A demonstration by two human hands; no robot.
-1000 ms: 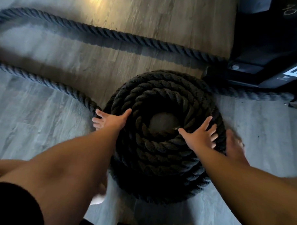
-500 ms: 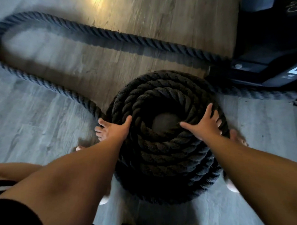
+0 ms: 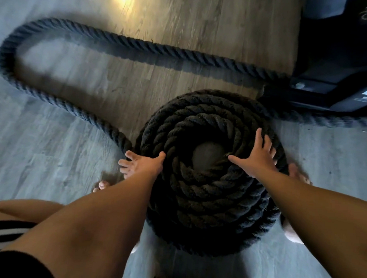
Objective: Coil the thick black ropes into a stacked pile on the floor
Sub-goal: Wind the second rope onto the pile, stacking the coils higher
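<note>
A thick black twisted rope lies wound into a stacked round coil (image 3: 209,193) on the wooden floor, with a bare patch of floor showing in its centre. A loose length of the same rope (image 3: 61,105) leaves the coil's left side, bends in a wide loop at far left and runs back right toward the black machine. My left hand (image 3: 141,165) rests flat on the coil's left outer edge, fingers spread. My right hand (image 3: 259,158) lies flat on the coil's upper right turns, fingers apart, thumb toward the centre hole.
A black exercise machine base (image 3: 330,81) stands at upper right, close to the coil; the rope passes under its front. My bare feet (image 3: 298,174) flank the coil on the grey-brown plank floor (image 3: 42,154). A warm light glare marks the floor at top.
My right hand has slid up and outward along the coil's right side. The loose rope's far bend has drawn in from the left edge into view. My left hand stays put.
</note>
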